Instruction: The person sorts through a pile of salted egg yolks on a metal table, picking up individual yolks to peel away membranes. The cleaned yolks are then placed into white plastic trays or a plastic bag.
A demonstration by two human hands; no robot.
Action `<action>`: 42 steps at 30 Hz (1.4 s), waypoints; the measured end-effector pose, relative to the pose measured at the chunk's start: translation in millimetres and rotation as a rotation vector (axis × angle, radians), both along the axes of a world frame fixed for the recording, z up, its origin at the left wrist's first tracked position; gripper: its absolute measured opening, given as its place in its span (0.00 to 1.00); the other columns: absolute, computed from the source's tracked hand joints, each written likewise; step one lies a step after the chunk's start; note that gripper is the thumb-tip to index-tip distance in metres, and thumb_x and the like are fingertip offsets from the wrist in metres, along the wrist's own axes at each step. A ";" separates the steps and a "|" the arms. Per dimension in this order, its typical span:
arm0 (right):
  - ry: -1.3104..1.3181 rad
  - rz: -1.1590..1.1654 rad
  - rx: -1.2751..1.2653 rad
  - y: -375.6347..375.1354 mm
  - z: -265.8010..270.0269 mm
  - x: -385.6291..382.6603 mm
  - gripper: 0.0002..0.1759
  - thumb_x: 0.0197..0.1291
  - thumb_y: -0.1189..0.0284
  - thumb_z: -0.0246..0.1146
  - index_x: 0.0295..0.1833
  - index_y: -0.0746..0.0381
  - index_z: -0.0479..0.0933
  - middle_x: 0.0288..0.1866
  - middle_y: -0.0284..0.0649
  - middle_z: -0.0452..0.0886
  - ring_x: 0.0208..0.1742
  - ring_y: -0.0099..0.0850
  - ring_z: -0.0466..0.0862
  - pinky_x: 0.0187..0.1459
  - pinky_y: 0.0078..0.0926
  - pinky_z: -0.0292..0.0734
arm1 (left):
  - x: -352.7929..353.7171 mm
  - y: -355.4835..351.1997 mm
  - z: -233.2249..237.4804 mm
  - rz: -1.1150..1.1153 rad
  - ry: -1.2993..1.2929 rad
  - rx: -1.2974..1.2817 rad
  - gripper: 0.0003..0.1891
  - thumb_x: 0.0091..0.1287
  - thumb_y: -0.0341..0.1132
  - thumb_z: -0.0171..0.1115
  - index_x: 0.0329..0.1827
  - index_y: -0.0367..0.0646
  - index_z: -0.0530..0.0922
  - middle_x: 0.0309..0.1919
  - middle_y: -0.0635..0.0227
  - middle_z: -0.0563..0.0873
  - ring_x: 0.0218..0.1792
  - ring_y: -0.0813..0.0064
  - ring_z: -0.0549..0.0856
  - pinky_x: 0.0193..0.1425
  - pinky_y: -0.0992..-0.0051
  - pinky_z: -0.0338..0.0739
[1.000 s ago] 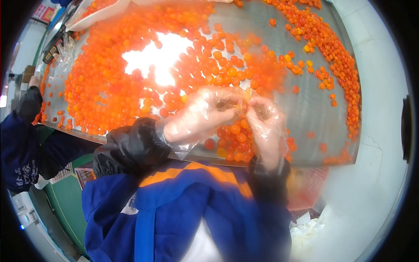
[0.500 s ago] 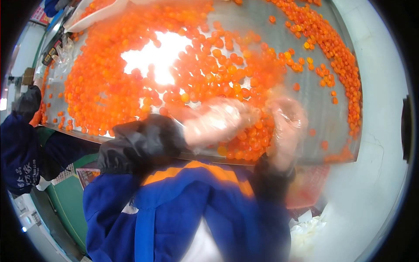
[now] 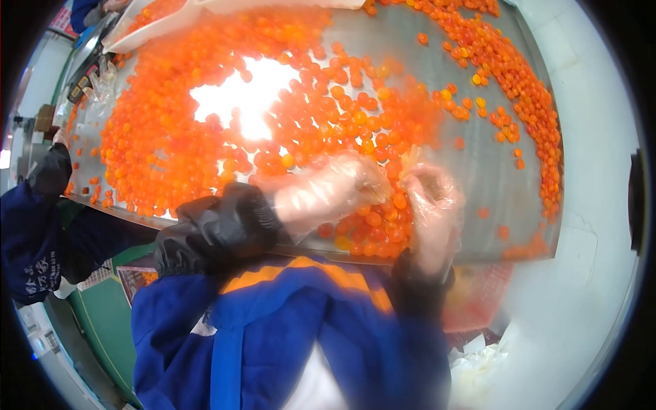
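Many round orange pieces [image 3: 154, 137] lie spread over a metal table [image 3: 355, 31]. Both my hands wear clear plastic gloves and are over the near edge of the pieces, a small gap between them. My left hand [image 3: 335, 188] reaches in from the left, its fingers curled together at the tips; what they hold, if anything, is too small to tell. My right hand [image 3: 434, 195] points up the table on the right, thumb and fingers curled together around something I cannot make out. Loose pieces lie beneath and between the hands.
White trays [image 3: 164, 24] with orange pieces stand at the back left. A dense band of pieces [image 3: 526, 89] runs along the right side. A co-worker's dark sleeve [image 3: 51, 171] is at the left edge. A red crate [image 3: 475, 294] sits below the table, near a white wall [image 3: 594, 171].
Both my hands have shifted slightly left, and my right hand shows more sharply. The co-worker's arm at the left has moved up.
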State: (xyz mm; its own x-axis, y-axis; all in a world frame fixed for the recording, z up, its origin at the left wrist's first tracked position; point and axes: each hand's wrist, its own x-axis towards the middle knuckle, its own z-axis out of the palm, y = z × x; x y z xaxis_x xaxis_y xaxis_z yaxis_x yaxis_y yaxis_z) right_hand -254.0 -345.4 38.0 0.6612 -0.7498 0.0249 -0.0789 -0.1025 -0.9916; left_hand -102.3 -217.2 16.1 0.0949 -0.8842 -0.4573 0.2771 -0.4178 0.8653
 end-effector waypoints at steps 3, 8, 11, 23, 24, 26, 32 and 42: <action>0.005 0.049 -0.107 -0.2 -6.8 5.3 0.07 0.61 0.86 0.67 0.44 0.68 0.81 0.39 0.38 0.85 0.39 0.23 0.83 0.44 0.22 0.79 | 14.0 7.9 16.7 -0.126 -0.699 -0.288 0.20 0.67 0.26 0.65 0.63 0.41 0.81 0.47 0.54 0.89 0.38 0.60 0.90 0.40 0.62 0.86; 0.004 0.117 -0.370 4.6 -11.3 16.6 0.09 0.55 0.83 0.69 0.42 0.64 0.82 0.39 0.44 0.87 0.37 0.39 0.86 0.43 0.32 0.79 | 6.0 16.6 56.8 -0.026 -0.818 -0.120 0.22 0.65 0.30 0.68 0.64 0.42 0.81 0.46 0.52 0.88 0.40 0.52 0.88 0.43 0.59 0.84; 0.003 0.174 -0.358 9.6 -2.6 21.8 0.09 0.54 0.82 0.70 0.41 0.63 0.82 0.39 0.45 0.87 0.40 0.43 0.87 0.44 0.34 0.80 | 7.1 21.6 51.7 -0.018 -0.979 -0.204 0.27 0.64 0.32 0.69 0.68 0.44 0.78 0.47 0.52 0.87 0.41 0.50 0.88 0.45 0.58 0.83; 0.103 0.333 -0.365 21.9 9.7 25.0 0.08 0.59 0.79 0.69 0.45 0.64 0.83 0.44 0.46 0.87 0.46 0.45 0.86 0.48 0.36 0.80 | 4.1 29.9 54.5 0.066 -0.947 -0.267 0.37 0.64 0.29 0.69 0.77 0.43 0.64 0.35 0.54 0.82 0.33 0.58 0.84 0.38 0.63 0.79; 0.099 0.333 -0.365 23.1 8.8 25.3 0.08 0.59 0.79 0.69 0.45 0.64 0.83 0.44 0.46 0.87 0.46 0.45 0.86 0.48 0.36 0.80 | 3.7 29.4 53.3 0.131 -0.926 -0.277 0.28 0.67 0.35 0.69 0.71 0.44 0.74 0.28 0.61 0.82 0.25 0.70 0.84 0.29 0.70 0.78; 0.147 0.319 -0.366 26.0 7.8 26.5 0.09 0.59 0.78 0.69 0.46 0.64 0.83 0.45 0.46 0.87 0.47 0.45 0.86 0.50 0.36 0.81 | 3.9 24.2 72.5 0.259 -0.460 0.004 0.20 0.73 0.45 0.62 0.60 0.41 0.77 0.27 0.60 0.80 0.25 0.70 0.82 0.28 0.68 0.77; 0.194 0.327 -0.434 28.8 -0.9 29.9 0.09 0.59 0.77 0.68 0.46 0.63 0.83 0.46 0.47 0.87 0.48 0.47 0.86 0.51 0.37 0.81 | -4.2 20.8 64.9 0.368 -0.214 0.223 0.36 0.78 0.68 0.43 0.31 0.41 0.78 0.18 0.67 0.74 0.18 0.77 0.76 0.21 0.71 0.73; 0.119 0.280 -0.306 30.1 -8.8 28.1 0.10 0.57 0.80 0.69 0.45 0.64 0.82 0.45 0.47 0.87 0.45 0.43 0.87 0.48 0.33 0.81 | -0.9 28.8 64.7 0.403 0.030 0.165 0.27 0.78 0.58 0.54 0.48 0.40 0.83 0.26 0.71 0.78 0.24 0.85 0.75 0.26 0.79 0.73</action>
State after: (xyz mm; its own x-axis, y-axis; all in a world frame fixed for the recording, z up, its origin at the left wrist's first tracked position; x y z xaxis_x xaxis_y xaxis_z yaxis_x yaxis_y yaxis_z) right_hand -225.9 -315.3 29.2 0.8501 -0.5106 0.1292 -0.1183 -0.4242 -0.8978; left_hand -103.2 -188.4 80.8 0.4020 -0.6941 -0.5972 0.4708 -0.4028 0.7850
